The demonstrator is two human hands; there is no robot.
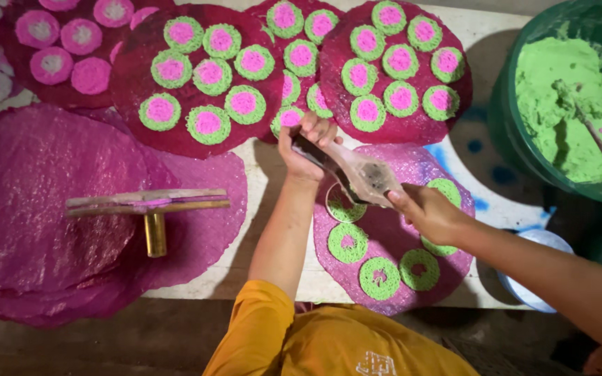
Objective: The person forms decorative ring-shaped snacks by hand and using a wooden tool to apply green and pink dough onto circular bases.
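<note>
Gripping a flat, paste-smeared press tool (pixel 353 173) at both ends, the left hand (pixel 306 147) and right hand (pixel 430 212) seem fully closed above a round magenta sheet (pixel 391 261) with green rings.

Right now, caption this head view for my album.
Both hands hold a flat tool over a magenta disc bearing green rings.

Near the hands, one magenta sheet (pixel 391 237) bears perhaps six green rings (pixel 380 277); one green-paste bucket (pixel 524 97) stands far right.
</note>
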